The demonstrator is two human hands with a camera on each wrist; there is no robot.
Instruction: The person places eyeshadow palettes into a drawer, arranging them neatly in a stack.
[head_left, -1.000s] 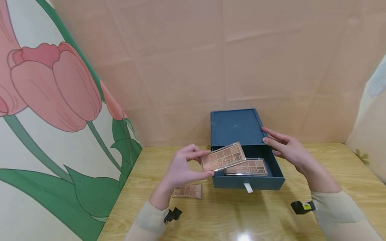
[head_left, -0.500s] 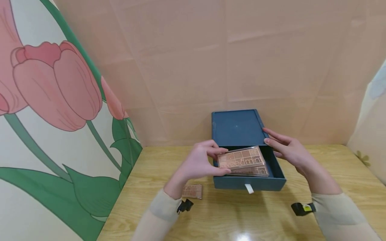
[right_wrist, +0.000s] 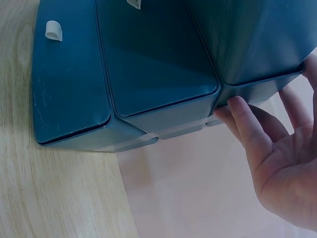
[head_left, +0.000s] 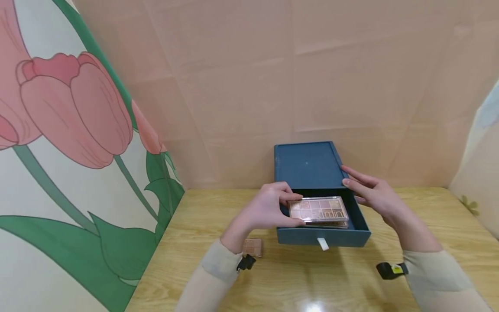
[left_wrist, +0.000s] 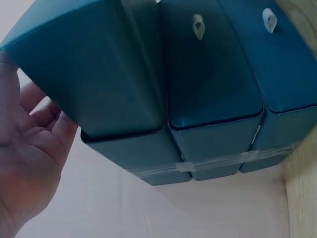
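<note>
In the head view my left hand (head_left: 269,208) pinches one end of a clear-cased eyeshadow palette (head_left: 319,209), thumb at the near edge and fingers at the far edge. This palette lies flat inside the pulled-out top drawer (head_left: 304,237), over a second palette (head_left: 331,225) that is mostly covered. My right hand (head_left: 372,193) holds the right side of the blue drawer cabinet (head_left: 306,167), thumb and fingertips near its top front corner. In the right wrist view, fingers (right_wrist: 247,121) touch the cabinet's side. The left wrist view shows my left hand (left_wrist: 34,153) beside the drawer, its fingertips hidden.
Another palette (head_left: 253,247) lies on the wooden table (head_left: 195,229), left of the cabinet and partly behind my left forearm. Two closed drawers with white pull tabs (left_wrist: 198,26) sit below the open one. A pink-beige cloth (head_left: 234,86) hangs behind.
My left hand has moved right and carried its palette from the drawer's left edge into the drawer, laying it level over the other palette. My right hand stays on the cabinet.
</note>
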